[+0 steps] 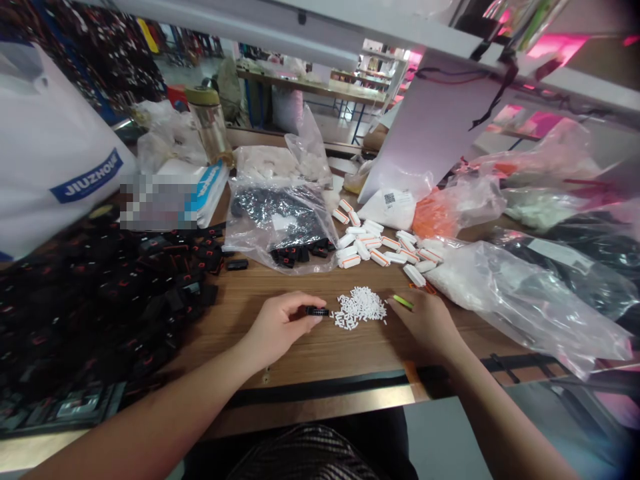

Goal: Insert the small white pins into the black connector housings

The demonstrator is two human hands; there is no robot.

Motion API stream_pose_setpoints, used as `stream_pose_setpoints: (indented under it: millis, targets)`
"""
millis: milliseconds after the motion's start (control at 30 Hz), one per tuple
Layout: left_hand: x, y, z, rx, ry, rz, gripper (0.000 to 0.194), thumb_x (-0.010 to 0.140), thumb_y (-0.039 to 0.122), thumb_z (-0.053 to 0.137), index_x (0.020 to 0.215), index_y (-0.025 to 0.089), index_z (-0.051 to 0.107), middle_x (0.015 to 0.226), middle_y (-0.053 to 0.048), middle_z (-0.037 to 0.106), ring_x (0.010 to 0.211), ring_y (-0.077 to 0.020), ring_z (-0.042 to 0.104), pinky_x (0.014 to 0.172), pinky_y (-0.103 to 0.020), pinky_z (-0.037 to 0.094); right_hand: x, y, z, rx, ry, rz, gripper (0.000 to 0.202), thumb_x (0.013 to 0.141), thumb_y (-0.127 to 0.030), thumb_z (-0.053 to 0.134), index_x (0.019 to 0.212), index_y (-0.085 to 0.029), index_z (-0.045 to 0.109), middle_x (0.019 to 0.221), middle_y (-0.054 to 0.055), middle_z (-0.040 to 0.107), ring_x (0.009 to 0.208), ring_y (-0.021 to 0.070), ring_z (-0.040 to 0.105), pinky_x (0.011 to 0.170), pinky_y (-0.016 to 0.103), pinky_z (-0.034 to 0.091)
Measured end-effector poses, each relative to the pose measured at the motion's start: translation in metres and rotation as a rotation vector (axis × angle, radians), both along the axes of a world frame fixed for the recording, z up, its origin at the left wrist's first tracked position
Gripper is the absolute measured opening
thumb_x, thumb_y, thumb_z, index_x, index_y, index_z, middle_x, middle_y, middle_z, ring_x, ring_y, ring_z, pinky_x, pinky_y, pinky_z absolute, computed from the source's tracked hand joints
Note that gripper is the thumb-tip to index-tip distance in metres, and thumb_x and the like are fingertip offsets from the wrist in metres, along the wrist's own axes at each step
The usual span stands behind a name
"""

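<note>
Between thumb and fingers, my left hand (281, 323) grips a small black connector housing (317, 311) with rows of holes on its face. Just right of it lies a loose pile of tiny white plugs (361, 305) on the wooden table. On the pile's other side, my right hand (425, 319) is closed around a thin yellow-green stick (403, 302), whose end pokes out past the fingers. What the right fingertips touch at the table is partly hidden by the hand.
A large heap of black connector parts (100, 293) spreads over the left. Behind the pile are white pieces with orange stripes (370, 243) and a clear bag of black parts (285, 213). Plastic bags (500, 273) crowd the right. A bottle (207, 123) stands at the back.
</note>
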State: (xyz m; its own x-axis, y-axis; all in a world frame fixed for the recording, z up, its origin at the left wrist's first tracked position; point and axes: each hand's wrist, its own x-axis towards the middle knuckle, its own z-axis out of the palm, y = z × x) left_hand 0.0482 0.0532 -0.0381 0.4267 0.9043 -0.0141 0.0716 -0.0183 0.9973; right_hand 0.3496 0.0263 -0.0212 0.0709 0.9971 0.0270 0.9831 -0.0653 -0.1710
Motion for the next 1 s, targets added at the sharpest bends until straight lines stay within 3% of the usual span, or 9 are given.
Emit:
stream_pose_setpoints:
  millis: [100,300,500,633,833,1000]
  targets:
    - [0.000,0.001,-0.001,0.006,0.014,-0.001,0.021,0.080,0.025,0.071,0.100,0.020,0.074,0.094,-0.005,0.072,0.061,-0.0113,0.059,0.065,-0.030,0.051,0.005,0.004,0.001,-0.007,0.078,0.030,0.032,0.091,-0.034,0.051,0.062,-0.022,0.056,0.066,0.005,0.067,0.063,0.0199,0.061,0.060,0.029,0.037]
    - [-0.001,0.002,-0.004,-0.016,0.047,-0.024,0.024,0.081,0.027,0.071,0.104,0.020,0.073,0.094,-0.005,0.074,0.065,-0.0129,0.060,0.064,-0.029,0.051,0.013,0.012,0.009,-0.030,0.196,0.177,0.024,0.090,-0.030,0.052,0.086,-0.021,0.074,0.094,0.008,0.077,0.084,0.0232,0.070,0.075,0.031,0.048]
    - [-0.002,0.002,-0.003,-0.012,0.041,-0.048,0.024,0.083,0.027,0.069,0.105,0.019,0.071,0.097,-0.006,0.075,0.067,-0.0134,0.062,0.065,-0.030,0.053,0.010,0.019,0.022,-0.109,0.086,0.216,0.026,0.090,-0.028,0.051,0.078,-0.021,0.073,0.078,0.005,0.074,0.070,0.0203,0.066,0.067,0.029,0.044]
    - [-0.003,0.002,0.001,0.079,0.094,-0.037,0.019,0.083,0.025,0.068,0.101,0.020,0.072,0.099,-0.005,0.075,0.081,-0.0173,0.067,0.076,-0.033,0.054,0.009,0.028,0.020,-0.084,-0.055,0.089,0.026,0.091,-0.030,0.051,0.078,-0.020,0.071,0.070,0.006,0.070,0.066,0.0202,0.062,0.063,0.028,0.039]
    - [-0.005,0.000,0.006,0.291,0.369,-0.127,0.018,0.082,0.018,0.068,0.097,0.025,0.073,0.095,-0.002,0.074,0.081,-0.0185,0.066,0.075,-0.034,0.052,0.004,0.042,0.007,-0.024,-0.098,0.099,0.028,0.095,-0.026,0.045,0.096,-0.016,0.072,0.087,0.009,0.069,0.081,0.0211,0.062,0.072,0.028,0.040]
    - [-0.009,-0.001,0.006,0.445,0.485,-0.195,0.017,0.085,0.018,0.068,0.099,0.026,0.073,0.094,0.000,0.074,0.091,-0.0214,0.065,0.084,-0.038,0.050,0.008,0.038,0.009,0.084,-0.083,0.145,0.025,0.093,-0.027,0.052,0.101,-0.020,0.075,0.096,0.009,0.070,0.094,0.0227,0.063,0.080,0.030,0.042]
